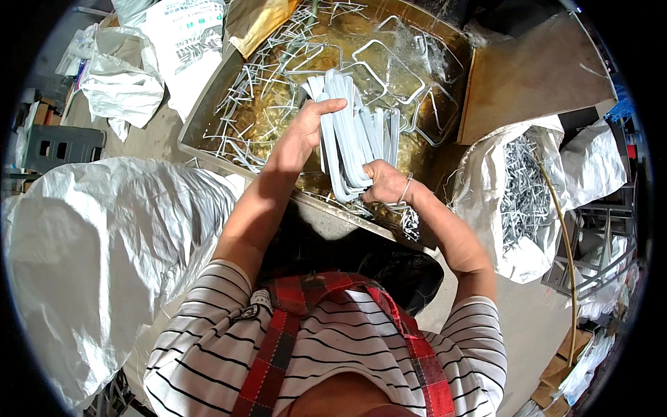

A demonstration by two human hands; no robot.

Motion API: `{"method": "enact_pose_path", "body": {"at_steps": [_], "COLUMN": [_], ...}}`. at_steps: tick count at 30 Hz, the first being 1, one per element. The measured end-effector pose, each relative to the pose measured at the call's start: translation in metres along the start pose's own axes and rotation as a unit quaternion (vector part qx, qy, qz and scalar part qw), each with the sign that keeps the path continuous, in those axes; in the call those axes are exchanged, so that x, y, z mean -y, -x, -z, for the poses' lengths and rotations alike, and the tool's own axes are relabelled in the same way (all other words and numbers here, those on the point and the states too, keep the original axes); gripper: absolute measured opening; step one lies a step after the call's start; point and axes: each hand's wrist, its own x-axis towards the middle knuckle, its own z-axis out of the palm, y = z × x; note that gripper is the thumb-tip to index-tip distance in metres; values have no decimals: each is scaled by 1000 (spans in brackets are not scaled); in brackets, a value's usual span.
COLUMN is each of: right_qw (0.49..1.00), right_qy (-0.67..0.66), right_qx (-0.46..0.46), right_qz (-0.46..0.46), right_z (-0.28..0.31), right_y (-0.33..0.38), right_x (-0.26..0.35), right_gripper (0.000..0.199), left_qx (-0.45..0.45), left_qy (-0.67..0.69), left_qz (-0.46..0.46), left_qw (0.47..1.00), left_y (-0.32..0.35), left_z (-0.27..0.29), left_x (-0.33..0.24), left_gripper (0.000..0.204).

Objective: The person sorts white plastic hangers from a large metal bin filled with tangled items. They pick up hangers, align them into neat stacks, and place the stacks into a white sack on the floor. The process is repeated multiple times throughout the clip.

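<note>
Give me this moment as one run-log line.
left hand: holding bundle of grey bent pieces | right hand: holding bundle's near end | bundle: above metal tray

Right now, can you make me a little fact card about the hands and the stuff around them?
Left hand: thumb across the upper part of a pale-grey bundle of long, bent bars
Right hand: grips the bundle's lower end
Underneath: brown-grey, straight-sided, metal-looking tub holding thin, bent, grey pieces
To the right: open, white, woven-looking sack showing small grey bits
</note>
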Motion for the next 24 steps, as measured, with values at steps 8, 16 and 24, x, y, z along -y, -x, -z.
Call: {"method": "enact_pose_path", "body": {"at_steps": [8, 16, 24], "right_qw": [909, 786, 779], "right_qy": [-20, -613, -615], "right_qx": [-415, -69, -116], "right_qz": [-25, 45, 30], "right_z": [73, 15, 4], "right_y": [8, -35, -35], "right_x": [-50, -44, -20], "right_gripper": [49, 31, 39], "left_qx": [-46, 229, 241], "left_qy": [-33, 175, 201], "left_qz": [23, -12, -59], "left_qw": [998, 957, 948], "left_y": [17, 34, 34], "left_z": [-14, -18, -10], "left_x": [-20, -7, -11], "left_gripper": [37, 32, 43]}}
